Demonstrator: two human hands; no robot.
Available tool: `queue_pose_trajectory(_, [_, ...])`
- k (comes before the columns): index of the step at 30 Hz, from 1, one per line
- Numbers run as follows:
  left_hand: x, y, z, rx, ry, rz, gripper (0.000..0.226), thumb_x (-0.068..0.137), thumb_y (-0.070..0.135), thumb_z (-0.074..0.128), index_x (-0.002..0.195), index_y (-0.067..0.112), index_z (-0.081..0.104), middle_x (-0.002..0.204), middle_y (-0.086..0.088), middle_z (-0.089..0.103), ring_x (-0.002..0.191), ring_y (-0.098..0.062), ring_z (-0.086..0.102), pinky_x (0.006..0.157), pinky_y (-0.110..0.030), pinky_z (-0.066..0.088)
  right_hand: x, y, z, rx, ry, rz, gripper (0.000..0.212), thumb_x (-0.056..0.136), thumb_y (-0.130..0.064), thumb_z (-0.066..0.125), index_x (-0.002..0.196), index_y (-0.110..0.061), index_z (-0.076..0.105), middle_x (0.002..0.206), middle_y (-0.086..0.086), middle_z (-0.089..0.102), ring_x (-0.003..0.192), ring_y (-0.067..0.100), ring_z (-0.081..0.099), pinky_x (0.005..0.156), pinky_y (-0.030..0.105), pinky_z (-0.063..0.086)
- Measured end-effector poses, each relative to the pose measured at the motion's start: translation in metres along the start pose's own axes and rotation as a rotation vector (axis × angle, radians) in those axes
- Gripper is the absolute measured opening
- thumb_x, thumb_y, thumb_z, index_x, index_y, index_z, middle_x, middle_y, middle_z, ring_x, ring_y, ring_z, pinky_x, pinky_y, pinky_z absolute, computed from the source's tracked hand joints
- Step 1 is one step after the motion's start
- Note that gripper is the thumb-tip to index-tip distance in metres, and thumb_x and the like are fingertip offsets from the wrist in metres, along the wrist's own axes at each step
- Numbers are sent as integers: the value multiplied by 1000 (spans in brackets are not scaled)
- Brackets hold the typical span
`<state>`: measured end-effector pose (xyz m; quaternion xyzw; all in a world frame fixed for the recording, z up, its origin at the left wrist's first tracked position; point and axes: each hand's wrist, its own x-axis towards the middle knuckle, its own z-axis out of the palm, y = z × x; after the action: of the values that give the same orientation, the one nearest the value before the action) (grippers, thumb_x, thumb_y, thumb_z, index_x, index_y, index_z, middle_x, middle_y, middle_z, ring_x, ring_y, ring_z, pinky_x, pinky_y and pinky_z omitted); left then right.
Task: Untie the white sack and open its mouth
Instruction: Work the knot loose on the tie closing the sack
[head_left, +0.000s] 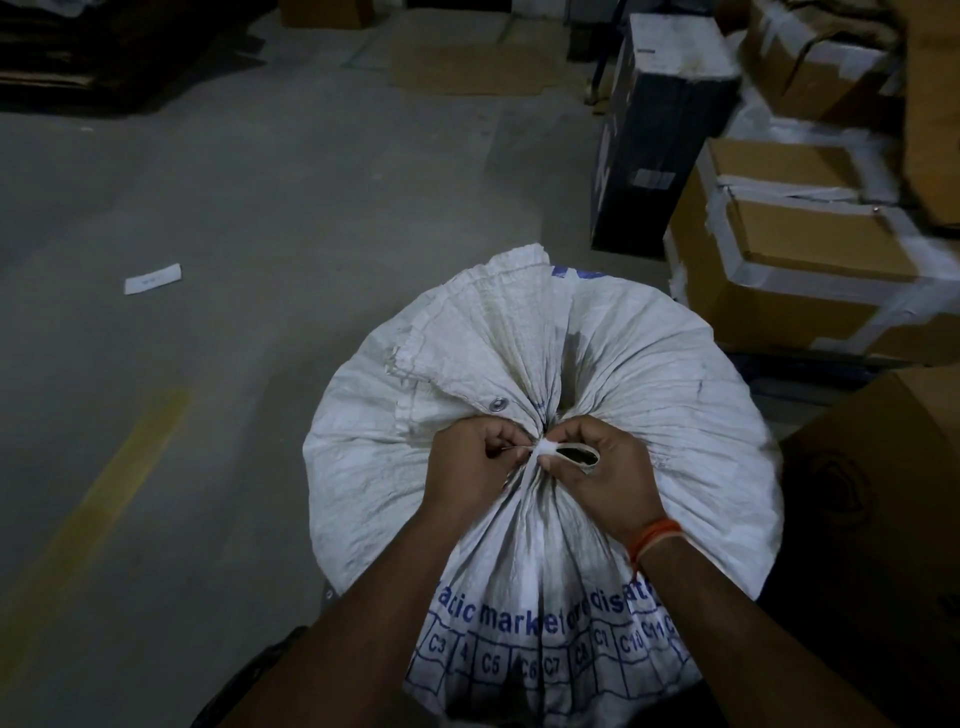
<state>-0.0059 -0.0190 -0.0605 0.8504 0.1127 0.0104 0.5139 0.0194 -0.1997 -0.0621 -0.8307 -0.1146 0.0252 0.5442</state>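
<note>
A full white woven sack (649, 395) with blue print stands upright on the floor in front of me. Its mouth is gathered into a tight bunch at the centre and bound with a white tie (548, 451). My left hand (475, 462) pinches the tie on the left side of the knot. My right hand (608, 473) pinches the knot from the right, with a loop of the tie sticking out between its fingers. The loose top flap of the sack (498, 332), with a metal eyelet, fans out beyond the knot.
Taped cardboard boxes (810, 249) are stacked to the right, with a tall dark box (654, 135) behind them and a brown carton (883, 493) close at the right. Grey concrete floor with a yellow line (119, 467) and a paper slip (153, 278) lies left.
</note>
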Motion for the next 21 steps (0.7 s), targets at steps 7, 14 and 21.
queue_pose_trajectory(7, [1, 0, 0, -5, 4, -8, 15, 83, 12, 83, 80, 26, 81, 78, 14, 79, 73, 4, 72, 72, -13, 55, 0, 0, 0, 11, -10, 13, 18, 77, -9, 85, 85, -22, 75, 85, -8, 76, 84, 3, 72, 80, 22, 58])
queue_pose_trajectory(14, [0, 2, -4, -5, 20, -7, 25, 83, 7, 82, 77, 31, 78, 78, 15, 77, 72, 6, 70, 71, -10, 52, 1, 0, 0, 1, -1, 11, 19, 77, -9, 85, 86, -22, 75, 85, -10, 76, 84, 3, 72, 81, 24, 59])
queue_pose_trajectory(21, [-6, 15, -3, 32, 26, -5, 2, 87, 27, 80, 88, 25, 78, 82, 12, 79, 79, -2, 74, 78, -29, 61, 0, 0, 0, 13, -6, 5, 17, 79, -11, 84, 87, -22, 75, 86, -11, 76, 85, 3, 72, 79, 23, 59])
